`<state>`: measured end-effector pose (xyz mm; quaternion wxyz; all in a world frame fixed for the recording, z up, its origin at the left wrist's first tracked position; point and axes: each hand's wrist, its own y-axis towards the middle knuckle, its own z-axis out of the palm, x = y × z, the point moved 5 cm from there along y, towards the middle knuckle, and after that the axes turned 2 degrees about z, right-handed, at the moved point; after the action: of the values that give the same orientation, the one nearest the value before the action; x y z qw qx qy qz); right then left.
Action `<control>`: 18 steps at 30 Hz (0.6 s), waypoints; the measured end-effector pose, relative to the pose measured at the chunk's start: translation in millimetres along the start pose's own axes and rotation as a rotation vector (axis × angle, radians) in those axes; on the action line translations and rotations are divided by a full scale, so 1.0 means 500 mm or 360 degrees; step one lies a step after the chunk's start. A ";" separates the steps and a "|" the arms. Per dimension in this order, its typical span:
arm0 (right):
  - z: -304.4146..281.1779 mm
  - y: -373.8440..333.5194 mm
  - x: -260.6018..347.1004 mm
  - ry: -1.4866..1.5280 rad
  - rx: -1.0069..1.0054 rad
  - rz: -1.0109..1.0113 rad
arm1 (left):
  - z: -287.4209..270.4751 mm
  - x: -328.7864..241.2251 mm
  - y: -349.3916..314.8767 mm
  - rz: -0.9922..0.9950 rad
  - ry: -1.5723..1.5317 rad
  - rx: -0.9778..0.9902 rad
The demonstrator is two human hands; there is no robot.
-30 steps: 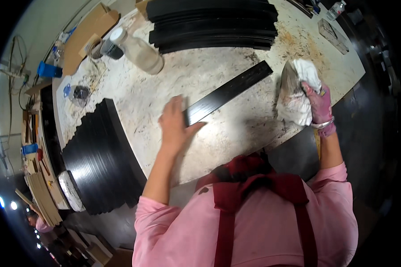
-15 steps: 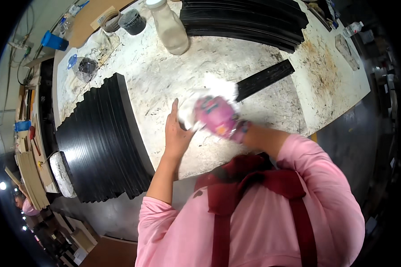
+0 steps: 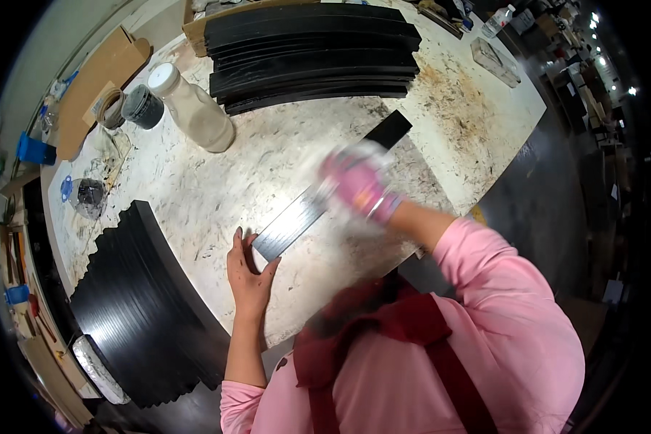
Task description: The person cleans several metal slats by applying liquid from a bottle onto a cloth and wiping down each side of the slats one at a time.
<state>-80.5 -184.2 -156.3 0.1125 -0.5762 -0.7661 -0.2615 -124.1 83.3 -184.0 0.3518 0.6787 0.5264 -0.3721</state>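
Observation:
A flat black strip (image 3: 291, 223) lies slantwise on the white-topped table, its near end shining. My left hand (image 3: 250, 283), bare and dark-smudged at the fingertips, grips that end between thumb and fingers. Over the middle of the strip is my right hand (image 3: 358, 182), in a pink patterned glove and smeared by motion. It is closed on a white cloth (image 3: 372, 150) pressed against the strip. The cloth's outline is blurred, and the hand and cloth cover the strip's middle part.
Stacked black strips (image 3: 311, 54) lie at the back; more strips (image 3: 148, 304) stand in a row at left. A white-capped bottle (image 3: 199, 119), a dark-filled tub (image 3: 143, 107) and a plastic-wrapped dark lump (image 3: 90, 197) sit far left. A whitish block (image 3: 495, 61) rests at the right edge.
The view has shifted. My left hand has come to the strip's near end and taken hold of it. More of the strip shows, with the cloth in my right hand now over its middle.

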 end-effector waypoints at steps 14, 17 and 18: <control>-0.003 0.003 0.040 -0.0443 0.0304 0.0217 | 0.004 0.003 0.005 -0.0035 0.0100 0.0053; 0.141 -0.022 0.243 -0.0383 0.0449 -0.0476 | -0.007 -0.010 0.004 -0.0058 0.0366 0.0045; 0.202 -0.025 0.264 -0.0166 0.0732 -0.0205 | -0.006 -0.014 0.012 -0.0033 0.0370 0.0036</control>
<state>-120.3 -24.2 -181.9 0.1841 -0.4981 -0.8454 -0.0568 -119.2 81.3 -175.8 0.2767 0.7157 0.5665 -0.3005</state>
